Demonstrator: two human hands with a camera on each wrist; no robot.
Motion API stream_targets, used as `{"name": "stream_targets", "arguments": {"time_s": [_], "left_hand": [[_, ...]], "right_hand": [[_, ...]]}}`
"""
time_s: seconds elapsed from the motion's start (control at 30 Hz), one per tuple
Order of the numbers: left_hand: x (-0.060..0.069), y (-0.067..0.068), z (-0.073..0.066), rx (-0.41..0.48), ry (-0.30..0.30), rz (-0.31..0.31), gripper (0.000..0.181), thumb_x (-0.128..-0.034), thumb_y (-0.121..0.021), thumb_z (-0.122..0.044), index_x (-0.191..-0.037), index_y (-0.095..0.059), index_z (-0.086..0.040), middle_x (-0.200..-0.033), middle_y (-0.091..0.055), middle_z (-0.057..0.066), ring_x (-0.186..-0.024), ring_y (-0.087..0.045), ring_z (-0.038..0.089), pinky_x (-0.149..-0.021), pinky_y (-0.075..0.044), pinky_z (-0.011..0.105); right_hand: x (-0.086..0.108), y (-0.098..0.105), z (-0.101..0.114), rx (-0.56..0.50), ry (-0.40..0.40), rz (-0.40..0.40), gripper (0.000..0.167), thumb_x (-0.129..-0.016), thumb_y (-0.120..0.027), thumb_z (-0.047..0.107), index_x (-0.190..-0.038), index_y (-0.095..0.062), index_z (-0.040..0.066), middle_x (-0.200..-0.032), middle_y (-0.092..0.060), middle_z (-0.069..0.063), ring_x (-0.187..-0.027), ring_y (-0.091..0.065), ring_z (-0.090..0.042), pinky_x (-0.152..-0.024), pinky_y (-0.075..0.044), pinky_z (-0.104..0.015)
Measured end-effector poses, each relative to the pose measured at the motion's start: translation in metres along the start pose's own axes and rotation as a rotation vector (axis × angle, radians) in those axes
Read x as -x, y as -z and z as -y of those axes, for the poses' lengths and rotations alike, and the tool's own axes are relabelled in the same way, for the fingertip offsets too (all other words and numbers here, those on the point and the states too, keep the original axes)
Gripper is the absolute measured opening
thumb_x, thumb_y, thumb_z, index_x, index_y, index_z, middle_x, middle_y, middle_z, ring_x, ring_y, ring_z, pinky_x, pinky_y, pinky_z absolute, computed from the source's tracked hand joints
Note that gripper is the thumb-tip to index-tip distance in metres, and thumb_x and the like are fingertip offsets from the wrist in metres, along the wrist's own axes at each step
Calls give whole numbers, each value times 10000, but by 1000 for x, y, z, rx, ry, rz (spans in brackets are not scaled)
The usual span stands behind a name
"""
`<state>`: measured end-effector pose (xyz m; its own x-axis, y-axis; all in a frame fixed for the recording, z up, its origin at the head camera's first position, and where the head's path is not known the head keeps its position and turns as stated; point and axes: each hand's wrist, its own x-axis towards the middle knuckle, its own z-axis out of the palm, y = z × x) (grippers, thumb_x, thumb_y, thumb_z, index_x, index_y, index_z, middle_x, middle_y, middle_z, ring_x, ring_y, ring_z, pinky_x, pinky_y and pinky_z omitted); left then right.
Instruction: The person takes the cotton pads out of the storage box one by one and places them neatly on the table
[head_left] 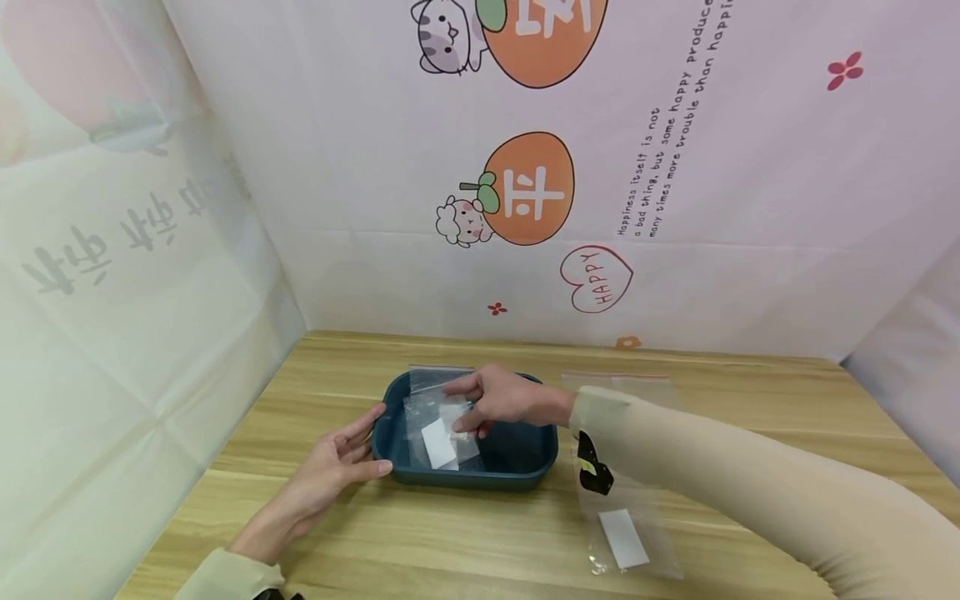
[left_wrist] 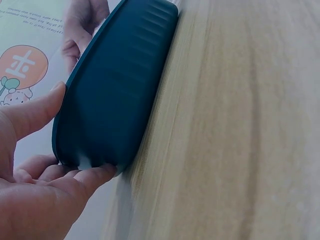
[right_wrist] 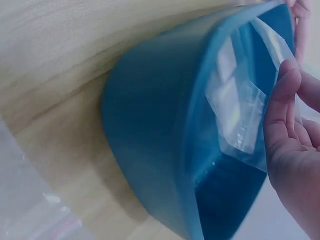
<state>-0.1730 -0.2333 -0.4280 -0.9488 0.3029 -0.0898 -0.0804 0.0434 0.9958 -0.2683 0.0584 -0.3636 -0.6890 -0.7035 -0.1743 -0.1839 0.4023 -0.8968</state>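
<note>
head view: the left hand (head_left: 337, 461) grips the left end of the blue bin (head_left: 472, 480); the right hand (head_left: 501, 396) pinches a clear bag (head_left: 420, 425) inside its left half. a second bag (head_left: 660, 525) lies just right of the bin.

left wrist view: thumb meets rim; fingers bend around the end wall. open tabletop (left_wrist: 220, 125) borders the near wall.

right wrist view: thumb and fingertip close on film at the opening.

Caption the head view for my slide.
Left grip holds one end of a dark blue bin; right grip reaches inside, at clear plastic bags.
</note>
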Motion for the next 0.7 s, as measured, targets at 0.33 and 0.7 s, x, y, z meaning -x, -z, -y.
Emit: {"name": "stream_targets", "arguments": {"time_s": [0.33,0.7], "left_hand": [[1,-1,0,-1,10,-15,917,-937,-783,-42,-1679,-247,-94,-1735,-107,193,-1549,-178,434,-1179,-346,416],[0,-3,-2,2,15,-18,901,-943,-774,-30,-1679,-259,-103,-1737,-113,188,-1550,-190,423,-1171,-363,413]], "right_hand": [[25,20,8,-13,-19,0,589,-925,-792,5,-1476,-585,-15,-1540,-538,-183,-659,-657,-172,-659,-616,-307],[63,43,19,15,-20,-44,637,-917,-813,53,-1508,-576,57,-1531,-568,-75,-649,-657,-193,-671,-616,-336]]}}
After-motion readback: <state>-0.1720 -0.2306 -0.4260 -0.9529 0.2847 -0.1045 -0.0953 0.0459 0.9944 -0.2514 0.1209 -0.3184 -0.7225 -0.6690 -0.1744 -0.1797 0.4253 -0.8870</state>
